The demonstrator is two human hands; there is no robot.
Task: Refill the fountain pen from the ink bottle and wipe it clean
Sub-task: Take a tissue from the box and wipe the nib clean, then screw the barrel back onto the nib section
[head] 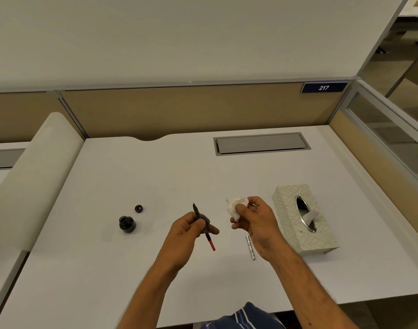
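left hand [191, 227] fingers clamped on pen [203, 225], nib up, above desk [155, 176]. right hand [252, 217] fingers curled round crumpled tissue [236, 206], just beside. open ink bottle [126, 224] sits left, uncapped: likely risk is a knock spilling it, or wet nib dripping.

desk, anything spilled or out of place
No spill visible. The ink bottle stands open, its cap lying apart just behind it. A silver pen part lies loose under the right hand. Small dark specks mark the desk beside the tissue.

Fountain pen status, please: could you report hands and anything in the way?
Left hand grips pen. Right hand holds crumpled tissue. Ink bottle uncapped. Nothing between.
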